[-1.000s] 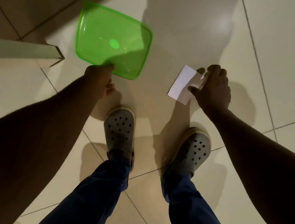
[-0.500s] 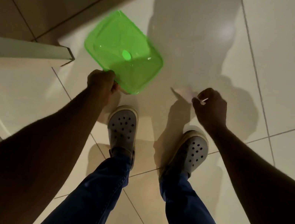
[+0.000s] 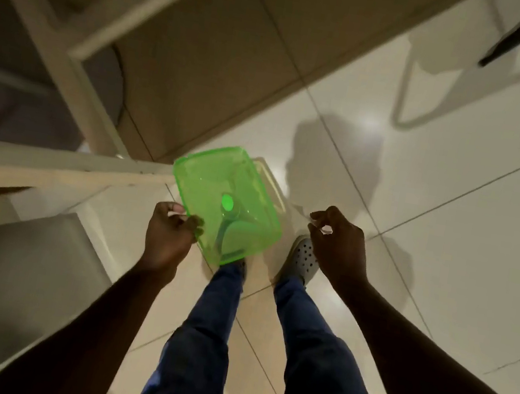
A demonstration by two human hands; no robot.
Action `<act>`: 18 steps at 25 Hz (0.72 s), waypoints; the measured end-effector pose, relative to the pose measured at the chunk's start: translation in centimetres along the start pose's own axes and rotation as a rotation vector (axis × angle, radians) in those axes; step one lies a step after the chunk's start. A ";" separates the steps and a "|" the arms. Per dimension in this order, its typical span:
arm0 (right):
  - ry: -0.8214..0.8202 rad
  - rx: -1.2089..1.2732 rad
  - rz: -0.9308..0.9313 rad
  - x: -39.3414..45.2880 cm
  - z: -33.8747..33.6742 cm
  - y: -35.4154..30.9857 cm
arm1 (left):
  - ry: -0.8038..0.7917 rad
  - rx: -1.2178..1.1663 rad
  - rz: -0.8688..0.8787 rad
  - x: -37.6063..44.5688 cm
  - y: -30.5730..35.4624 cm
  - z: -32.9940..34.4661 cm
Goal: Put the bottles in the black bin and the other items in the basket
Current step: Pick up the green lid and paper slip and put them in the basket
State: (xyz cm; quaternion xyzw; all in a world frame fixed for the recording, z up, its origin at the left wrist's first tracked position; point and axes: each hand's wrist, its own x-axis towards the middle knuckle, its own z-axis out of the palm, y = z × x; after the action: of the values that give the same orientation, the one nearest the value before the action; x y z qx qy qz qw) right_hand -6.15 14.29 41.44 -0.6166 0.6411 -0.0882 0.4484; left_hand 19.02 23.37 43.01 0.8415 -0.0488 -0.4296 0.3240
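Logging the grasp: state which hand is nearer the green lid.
Left. The left hand grips the green lid at its near corner; the right hand is off to its right, not touching.

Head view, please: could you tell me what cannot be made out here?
- White paper: mostly hidden inside the right hand; only a sliver shows.
- Left shoe: covered by the green lid held in the left hand.
- Black bin and basket: not in view.
- Furniture upper left: motion-blurred.
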 end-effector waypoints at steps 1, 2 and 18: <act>0.001 -0.038 -0.102 -1.7 -2.7 -2.8 | 0.008 0.017 0.028 -3.5 2.2 -2.5; 0.012 -0.066 -0.174 -2.8 -4.7 -5.0 | 0.009 0.043 0.037 -6.1 3.6 -4.6; -0.117 -0.131 -0.714 -22.9 4.0 -31.5 | 0.420 -0.341 0.216 -23.3 -1.0 -39.6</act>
State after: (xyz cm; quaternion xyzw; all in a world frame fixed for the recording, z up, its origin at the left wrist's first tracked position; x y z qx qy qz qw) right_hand 15.24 28.94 70.75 -0.8329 0.3630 -0.1626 0.3848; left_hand 34.14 52.48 75.26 0.8353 0.0028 -0.2110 0.5078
